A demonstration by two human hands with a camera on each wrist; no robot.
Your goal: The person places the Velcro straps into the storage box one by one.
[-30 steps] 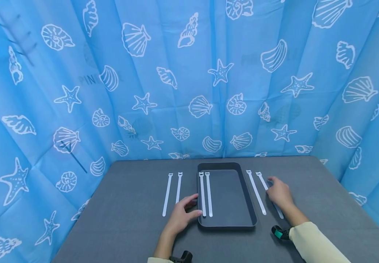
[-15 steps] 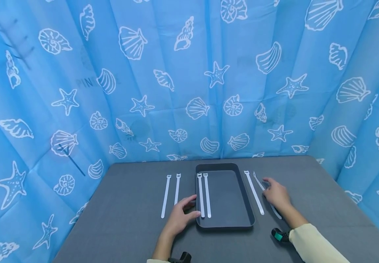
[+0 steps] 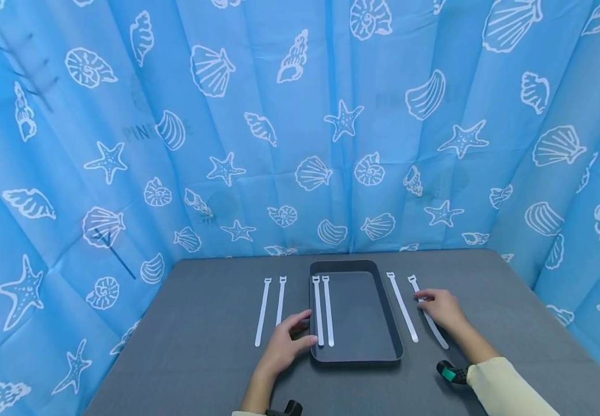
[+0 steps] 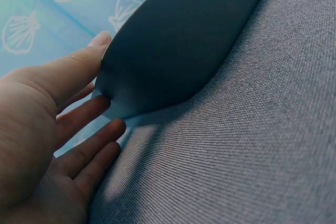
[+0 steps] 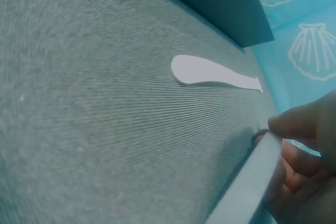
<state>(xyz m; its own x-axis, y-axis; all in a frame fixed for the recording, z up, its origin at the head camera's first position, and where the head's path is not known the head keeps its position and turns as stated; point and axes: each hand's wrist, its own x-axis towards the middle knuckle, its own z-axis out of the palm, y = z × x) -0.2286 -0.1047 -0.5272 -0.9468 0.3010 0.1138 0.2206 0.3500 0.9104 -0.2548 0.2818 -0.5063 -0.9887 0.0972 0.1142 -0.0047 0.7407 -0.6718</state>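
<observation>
My left hand point(image 3: 280, 346) holds the left rim of a dark grey tray point(image 3: 367, 358), thumb over the edge and fingers against the outer wall, as the left wrist view shows. My right hand point(image 3: 441, 307) pinches a white cable strap point(image 3: 437, 334) between thumb and fingers, to the right of the tray. Its slotted end sticks out beyond the fingertips, and its middle is partly covered by them. Between that strap and the tray lies another white strap point(image 5: 207, 71), slotted end away from me. Inside the tray, two matching straps point(image 3: 328, 312) lie side by side along its left wall.
Two more white straps point(image 3: 263, 312) lie left of the tray, the nearer one partly hidden by my left hand. The grey cloth-covered table point(image 3: 201, 358) ends at a blue shell-patterned curtain point(image 3: 258, 202). A dark band point(image 3: 451, 372) sits at each wrist.
Half a second ago the right-hand strap was bent, its slotted end turned left; now that end points farther right. My right hand has shifted slightly right. The left hand stays at the tray.
</observation>
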